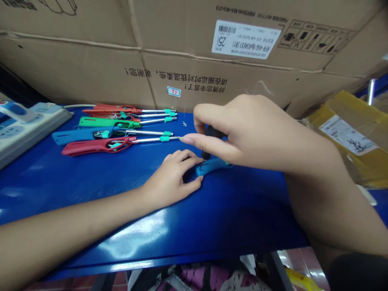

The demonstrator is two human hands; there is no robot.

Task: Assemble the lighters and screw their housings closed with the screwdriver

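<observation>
A blue long-necked lighter [213, 165] lies on the blue table, its far part hidden behind my right hand. My left hand [178, 178] grips the near end of its handle between thumb and fingers. Above it, my right hand [230, 131] is closed around a screwdriver [206, 154] with a black handle. The screwdriver points down, its thin shaft meeting the lighter's handle close to my left fingertips. Most of the screwdriver's handle is covered by my fingers.
Several lighters, among them a red one [97, 145], a blue one [79, 135] and a green one [106, 122], lie in a row at the left. A power strip [36, 123] is beyond them. A large cardboard box [182, 60] walls the back; a taped carton [348, 141] stands right.
</observation>
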